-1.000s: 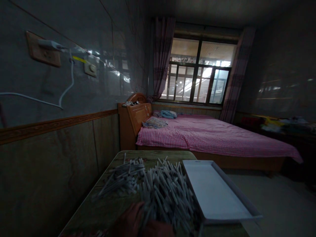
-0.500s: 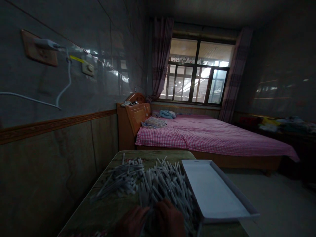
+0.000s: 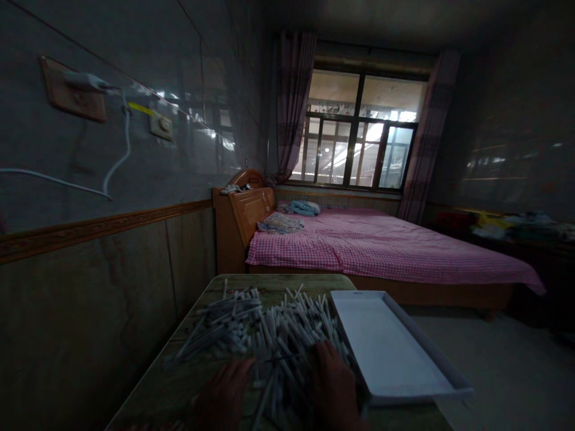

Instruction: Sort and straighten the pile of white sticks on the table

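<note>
A large loose pile of thin whitish sticks or tubes (image 3: 296, 326) lies on a small table; the dim light hides their exact kind. My left hand (image 3: 224, 389) is low at the pile's near left edge, fingers stretched forward, with no stick seen in it. Over the right side of the pile, my right hand (image 3: 335, 383) rests its extended fingers on the sticks. Between the two hands, several sticks lie at odd angles. A second, smaller heap of similar sticks (image 3: 220, 323) is at the left. Both hands are dark and slightly blurred.
A shallow white tray (image 3: 395, 347) sits at the table's right side, partly past its edge. The tabletop (image 3: 179, 383) shows at the left, close to the tiled wall. Behind the table stands a bed (image 3: 359, 239) with a pink checked cover. A white cable (image 3: 121, 155) hangs from a wall socket.
My hands were close together at the near end of the pile. They have moved apart, the left one leftward and the right one rightward and slightly forward, uncovering sticks between them.
</note>
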